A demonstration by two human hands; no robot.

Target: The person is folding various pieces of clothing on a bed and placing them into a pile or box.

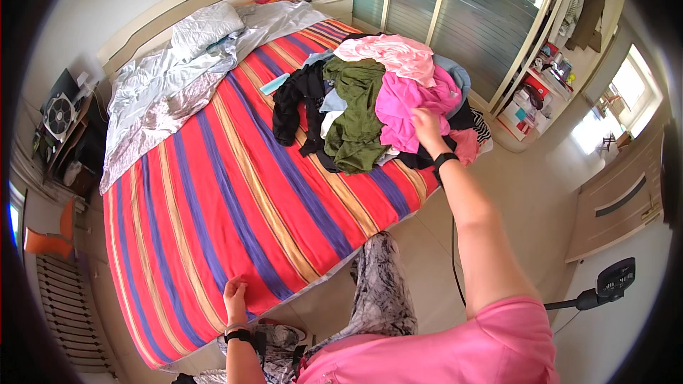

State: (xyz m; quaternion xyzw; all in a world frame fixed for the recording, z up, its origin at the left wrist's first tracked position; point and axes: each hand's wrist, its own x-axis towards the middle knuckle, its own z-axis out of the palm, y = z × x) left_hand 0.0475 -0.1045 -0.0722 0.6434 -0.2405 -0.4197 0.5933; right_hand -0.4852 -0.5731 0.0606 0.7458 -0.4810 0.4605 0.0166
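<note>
My right arm stretches over a heap of clothes on the bed. My right hand (427,127) is at a bright pink garment (408,98), fingers bent; whether they pinch the cloth cannot be made out. A pale pink garment (392,50) lies on top behind it. Left of these, an olive-green garment (355,117) drapes down the heap, with black clothing (299,98) beside it. Close to the bed's near edge, my left hand (235,292) hovers over or rests on the striped bedspread (229,224), holding nothing, its fingers loosely curled.
Silvery bedding (165,112) and a white pillow (207,29) lie towards the headboard. Glass sliding wardrobe doors (480,16) stand behind the heap. A black fitting on an arm (613,282) juts in at right, and a dark cable (456,256) hangs beside the bed.
</note>
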